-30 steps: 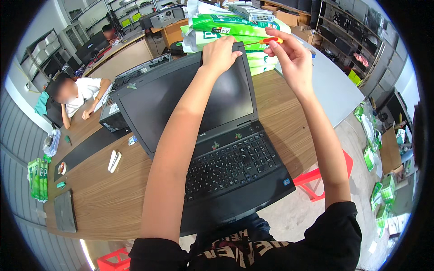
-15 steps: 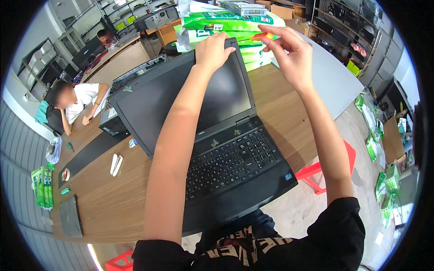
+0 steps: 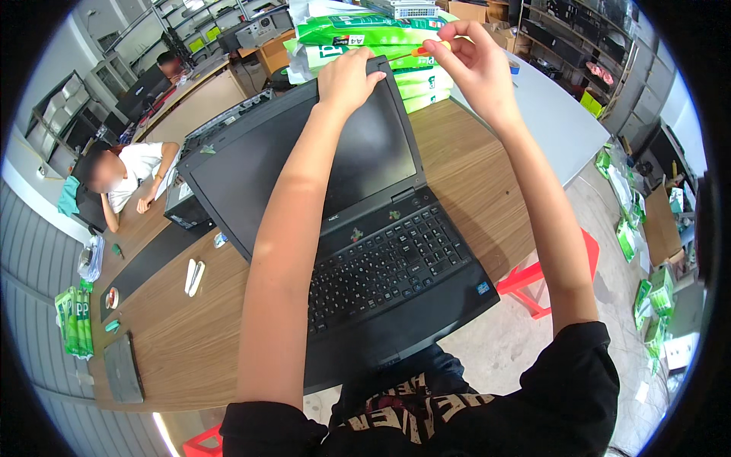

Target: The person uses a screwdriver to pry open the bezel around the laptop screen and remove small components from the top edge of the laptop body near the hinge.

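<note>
A black laptop (image 3: 379, 156) stands unfolded on the wooden table, its screen raised and its keyboard toward me. My left hand (image 3: 345, 82) is closed over the top edge of the screen near its right corner, thumb on the front side. Between the thumb and fingers of my right hand (image 3: 483, 76) is a small screwdriver (image 3: 420, 52) with a red and yellow handle. Its thin shaft points left at the screen's upper right corner. Whether the tip touches the frame there is too small to tell.
Green paper packs (image 3: 426, 82) are stacked behind the screen. A black computer case (image 3: 186, 206) stands behind the laptop's left side. A white utility knife-like tool (image 3: 195, 277) and a dark flat device (image 3: 123, 369) lie on the left. Across the table sits a person (image 3: 141, 171); a red stool (image 3: 525, 286) stands at right.
The right hand has shifted a little left with the screwdriver, its fingers now set differently on the handle. My left hand keeps its hold on the screen. The whole view has shifted slightly.
</note>
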The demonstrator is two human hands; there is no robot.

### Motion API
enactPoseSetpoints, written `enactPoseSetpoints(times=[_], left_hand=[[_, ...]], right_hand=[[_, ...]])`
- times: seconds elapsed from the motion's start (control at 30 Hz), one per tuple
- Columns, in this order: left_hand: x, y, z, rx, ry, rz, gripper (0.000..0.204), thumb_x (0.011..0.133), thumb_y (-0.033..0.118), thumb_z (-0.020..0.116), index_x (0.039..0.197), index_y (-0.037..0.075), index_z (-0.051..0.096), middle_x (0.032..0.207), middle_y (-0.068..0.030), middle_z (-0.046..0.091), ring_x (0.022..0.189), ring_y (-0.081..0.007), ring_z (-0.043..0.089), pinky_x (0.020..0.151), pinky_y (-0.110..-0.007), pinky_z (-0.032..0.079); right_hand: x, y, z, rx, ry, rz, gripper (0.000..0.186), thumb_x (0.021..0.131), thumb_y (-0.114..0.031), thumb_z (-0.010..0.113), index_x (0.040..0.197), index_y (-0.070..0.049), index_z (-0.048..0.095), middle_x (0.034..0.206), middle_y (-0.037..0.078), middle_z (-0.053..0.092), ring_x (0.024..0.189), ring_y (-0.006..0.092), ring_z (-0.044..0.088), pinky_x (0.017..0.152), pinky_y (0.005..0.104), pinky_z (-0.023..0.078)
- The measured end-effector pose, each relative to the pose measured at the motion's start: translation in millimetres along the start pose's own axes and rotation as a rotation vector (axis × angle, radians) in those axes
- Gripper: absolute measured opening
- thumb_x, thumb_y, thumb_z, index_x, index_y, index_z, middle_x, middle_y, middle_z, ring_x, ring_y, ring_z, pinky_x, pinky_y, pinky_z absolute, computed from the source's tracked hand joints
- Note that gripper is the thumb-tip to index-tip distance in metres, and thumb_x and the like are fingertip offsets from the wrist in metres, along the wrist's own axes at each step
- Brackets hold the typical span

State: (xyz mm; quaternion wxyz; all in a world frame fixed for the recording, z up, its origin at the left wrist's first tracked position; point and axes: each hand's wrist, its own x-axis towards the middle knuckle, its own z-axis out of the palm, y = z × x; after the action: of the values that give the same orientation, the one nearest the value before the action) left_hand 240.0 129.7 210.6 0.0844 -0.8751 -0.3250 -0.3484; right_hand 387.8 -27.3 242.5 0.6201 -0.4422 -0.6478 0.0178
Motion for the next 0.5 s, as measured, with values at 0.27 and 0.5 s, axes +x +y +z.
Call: enactPoseSetpoints(times=[0.27, 0.5], left_hand=[[-1, -4, 2, -0.001, 0.029, 0.023, 0.039, 0.077, 0.04, 0.069, 0.105, 0.013, 0.062, 0.101, -0.0088, 0.066, 0.094, -0.0285, 0.063, 0.077, -0.041, 0.05], [-1, -3, 3, -0.014, 0.047, 0.043, 0.039, 0.078, 0.04, 0.068, 0.104, 0.013, 0.062, 0.102, -0.0087, 0.065, 0.095, -0.0287, 0.062, 0.078, -0.04, 0.049]], right_hand=[[-4, -8, -12, 0.003, -0.053, 0.009, 0.018, 0.089, -0.011, 0.062, 0.104, -0.001, 0.062, 0.1, 0.003, 0.067, 0.078, 0.0076, 0.061, 0.068, 0.0216, 0.047], [-8, 2, 0, 0.005, -0.03, -0.032, 0.026, 0.093, -0.012, 0.054, 0.117, -0.003, 0.054, 0.095, 0.002, 0.064, 0.074, 0.0042, 0.055, 0.06, 0.0205, 0.042]])
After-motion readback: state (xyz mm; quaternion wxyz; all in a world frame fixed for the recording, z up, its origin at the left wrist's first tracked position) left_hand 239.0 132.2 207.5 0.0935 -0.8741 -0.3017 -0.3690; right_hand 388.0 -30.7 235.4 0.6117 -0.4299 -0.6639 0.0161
